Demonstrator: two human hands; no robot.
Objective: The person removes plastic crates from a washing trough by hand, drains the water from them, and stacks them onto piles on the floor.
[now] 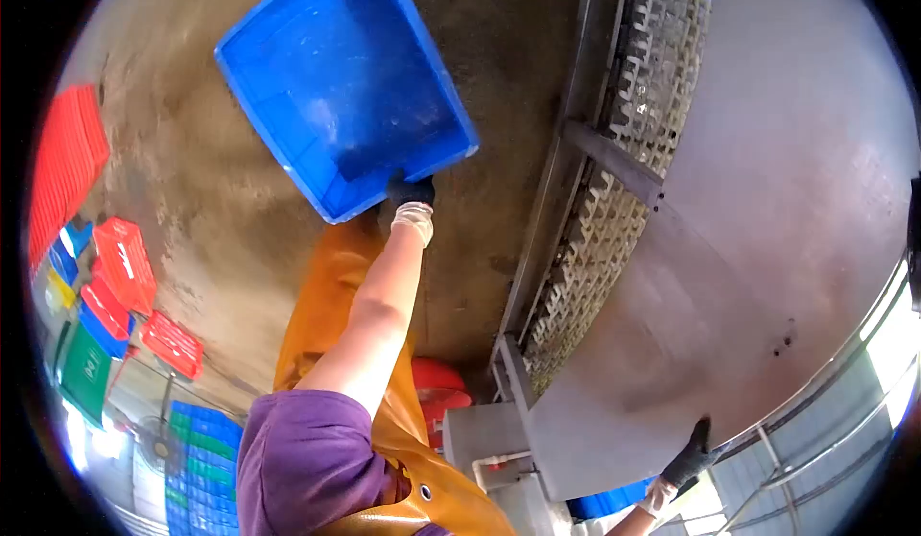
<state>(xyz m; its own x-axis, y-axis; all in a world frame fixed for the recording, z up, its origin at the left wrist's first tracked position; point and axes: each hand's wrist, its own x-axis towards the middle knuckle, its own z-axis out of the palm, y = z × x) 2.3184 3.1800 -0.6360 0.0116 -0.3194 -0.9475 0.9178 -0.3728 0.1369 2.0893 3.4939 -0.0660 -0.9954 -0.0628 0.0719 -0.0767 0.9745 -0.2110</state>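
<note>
Gripping the near rim of a blue plastic crate [336,75] at eleven o'clock, there's the dark-gloved left hand [413,192], clenched right on the edge! The crate sits askew, its inside showing, over the brown floor [508,56]; whether it touches down, I can't tell. Looks stiff and, with its bottom in plain sight, probably light for its bulk, but that wet-looking shine suggests slippery walls, so the rim's the place to hold, ideally at two opposite sides. Across between four and five, the right hand [689,459], gloved too, looks released, fingers out, just beside the metal desk [767,200]; contact, I can't call. At two o'clock, a pale linked conveyor belt [662,104]; at nine, stacked red crates [67,171]!
</note>
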